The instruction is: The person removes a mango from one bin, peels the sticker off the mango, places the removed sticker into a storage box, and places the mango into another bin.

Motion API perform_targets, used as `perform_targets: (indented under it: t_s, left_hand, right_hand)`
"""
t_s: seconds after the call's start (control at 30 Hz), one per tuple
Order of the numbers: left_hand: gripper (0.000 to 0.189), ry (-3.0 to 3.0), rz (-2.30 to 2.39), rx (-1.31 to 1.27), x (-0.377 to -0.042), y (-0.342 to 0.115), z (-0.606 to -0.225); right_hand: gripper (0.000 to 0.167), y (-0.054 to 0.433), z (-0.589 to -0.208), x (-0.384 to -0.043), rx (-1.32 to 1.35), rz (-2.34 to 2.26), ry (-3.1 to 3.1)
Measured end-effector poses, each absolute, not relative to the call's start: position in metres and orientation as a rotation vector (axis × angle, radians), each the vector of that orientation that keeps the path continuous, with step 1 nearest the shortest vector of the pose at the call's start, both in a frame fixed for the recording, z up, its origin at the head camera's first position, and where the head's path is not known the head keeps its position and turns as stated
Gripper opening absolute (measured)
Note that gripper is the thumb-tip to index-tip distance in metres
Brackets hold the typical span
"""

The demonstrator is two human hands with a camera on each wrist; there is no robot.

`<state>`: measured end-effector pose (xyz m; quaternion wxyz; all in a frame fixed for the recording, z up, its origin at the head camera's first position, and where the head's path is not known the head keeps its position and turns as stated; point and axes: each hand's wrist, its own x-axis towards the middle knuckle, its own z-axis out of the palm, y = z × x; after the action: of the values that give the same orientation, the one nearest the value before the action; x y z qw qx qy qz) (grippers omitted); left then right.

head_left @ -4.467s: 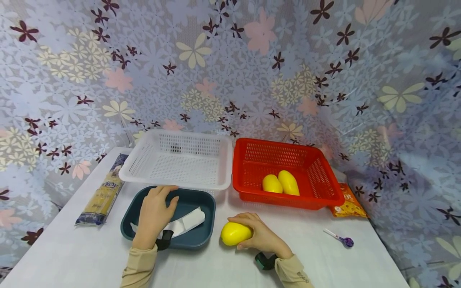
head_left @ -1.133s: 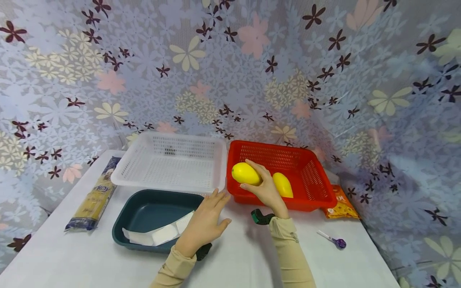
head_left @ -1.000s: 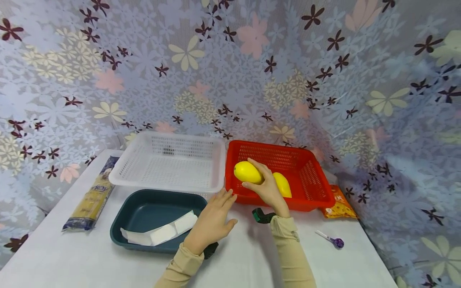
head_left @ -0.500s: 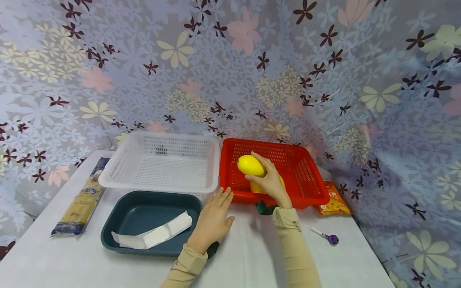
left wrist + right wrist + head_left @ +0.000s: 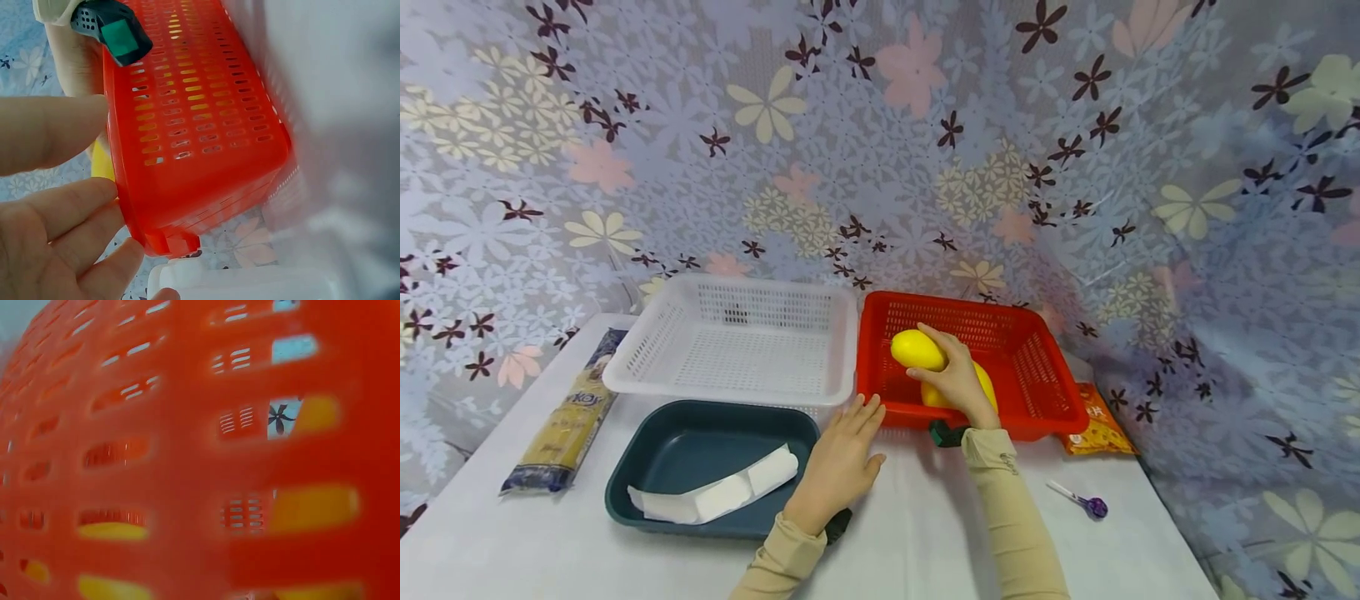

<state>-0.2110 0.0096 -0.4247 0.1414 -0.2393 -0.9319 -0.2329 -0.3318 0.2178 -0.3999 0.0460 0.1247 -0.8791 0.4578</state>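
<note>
In the head view, my right hand [image 5: 953, 379] grips a yellow mango [image 5: 917, 349] inside the left half of the red basket [image 5: 1052, 400]. Beneath and beside that hand lie other yellow mangoes [image 5: 984, 386], partly hidden by it. The right wrist view is filled by the slotted red basket wall [image 5: 187, 487], with yellow showing through the slots. My left hand [image 5: 835, 467] has its fingers extended, their tips at the basket's near-left corner. In the left wrist view, the left fingertips [image 5: 103, 190] touch the red rim.
A white basket [image 5: 730, 388] stands left of the red one. In front sits a dark teal tray [image 5: 647, 450] with a folded white paper strip [image 5: 722, 497]. A pasta packet [image 5: 568, 425] lies far left; an orange snack bag [image 5: 1097, 425] and a lollipop [image 5: 1093, 506] lie right.
My right hand has lifted the mango from the table and carried it into the red basket. My left hand has moved from the teal tray rightward to the red basket's corner.
</note>
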Motion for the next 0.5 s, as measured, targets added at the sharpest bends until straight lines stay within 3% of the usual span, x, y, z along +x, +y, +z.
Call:
perform_targets:
  t_s: [0.33, 0.5]
  left_hand:
    - [0.063, -2.703, -0.696, -0.696, -0.2084, 0.0105, -0.4241]
    - [0.063, -2.703, -0.691, -0.691, -0.2089, 0.0105, -0.4256]
  right_hand:
    - [0.076, 0.2180, -0.4070, -0.3369, 0.484, 1.243, -2.794]
    - [0.069, 0.2170, -0.4072, -0.3376, 0.464, 1.241, -2.754]
